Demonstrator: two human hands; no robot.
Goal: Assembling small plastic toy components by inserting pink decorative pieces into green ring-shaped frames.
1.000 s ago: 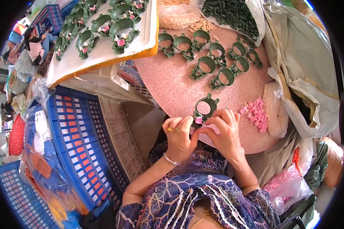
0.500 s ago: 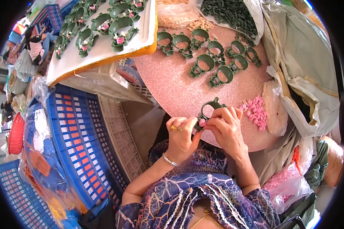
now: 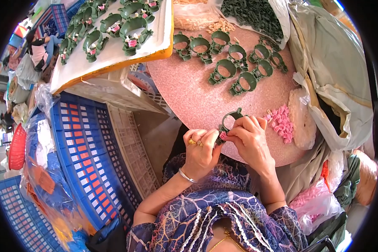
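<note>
Over the near edge of the pink table, my two hands hold one dark green plastic ring piece point(image 3: 228, 114). A small pink piece point(image 3: 223, 135) sits at its lower end, between my fingertips. My left hand point(image 3: 200, 148) is closed on that lower end from the left, with rings on its fingers. From the right, my right hand point(image 3: 251, 140) pinches at the pink piece and the ring's side; its fingers partly cover both. Loose pink pieces point(image 3: 282, 122) lie in a pile to the right of my right hand.
Several green ring pieces point(image 3: 246, 82) lie farther back on the pink speckled table point(image 3: 185, 98). At the far left, a white foam board point(image 3: 107, 56) with a yellow edge carries rings with pink pieces. A blue plastic basket point(image 3: 65, 147) stands left; grey sacking point(image 3: 340, 80) hangs right.
My right fingers have shifted slightly and press closer around the pink piece. The ring piece stays in almost the same place in both hands.
</note>
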